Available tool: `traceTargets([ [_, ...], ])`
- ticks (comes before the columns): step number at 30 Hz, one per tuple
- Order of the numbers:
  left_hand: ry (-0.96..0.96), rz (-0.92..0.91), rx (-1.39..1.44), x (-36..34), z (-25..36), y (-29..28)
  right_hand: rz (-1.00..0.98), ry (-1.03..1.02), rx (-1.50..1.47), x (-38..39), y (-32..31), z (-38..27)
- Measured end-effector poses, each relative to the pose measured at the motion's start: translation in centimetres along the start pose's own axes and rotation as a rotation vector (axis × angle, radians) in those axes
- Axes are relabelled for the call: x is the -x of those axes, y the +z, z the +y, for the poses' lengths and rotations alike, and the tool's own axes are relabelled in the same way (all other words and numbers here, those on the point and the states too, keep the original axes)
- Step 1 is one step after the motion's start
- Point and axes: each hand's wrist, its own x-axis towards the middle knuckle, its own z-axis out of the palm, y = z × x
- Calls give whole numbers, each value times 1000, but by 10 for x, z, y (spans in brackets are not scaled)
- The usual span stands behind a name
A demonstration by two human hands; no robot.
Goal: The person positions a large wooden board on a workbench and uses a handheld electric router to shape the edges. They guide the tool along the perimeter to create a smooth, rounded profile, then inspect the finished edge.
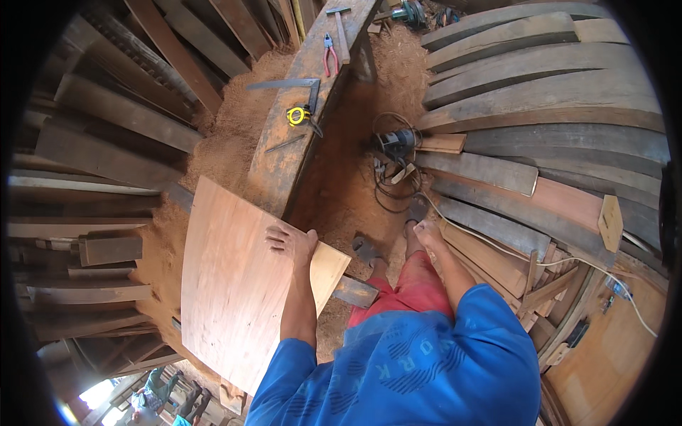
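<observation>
My left hand [288, 243] rests on the near face of a large pale wooden board [234, 298], by its right edge, with its fingers apart and slightly bent. The board lies across the near end of a worn wooden bench [271, 174]. My right hand [428, 233] is loosely closed above my right thigh, away from the board; whatever it holds, if anything, is hidden. Farther along the bench are a yellow tape measure [298, 116], a metal square [279, 84], red-handled pliers [329, 55] and a hammer [341, 35].
Stacked planks [533, 96] line the right side, more [114, 117] the left. A power tool [396, 144] with coiled cable sits on the sawdust floor [234, 106] right of the bench. A white cord [497, 250] runs along the right. A person [153, 394] is at the lower left.
</observation>
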Motion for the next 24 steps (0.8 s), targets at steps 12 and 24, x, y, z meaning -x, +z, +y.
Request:
traceTargets([
  [12, -56, 183, -33, 6, 6, 12, 49, 48, 151, -118, -77, 29],
  [24, 33, 221, -6, 5, 1, 20, 19, 133, 320, -257, -160, 15],
])
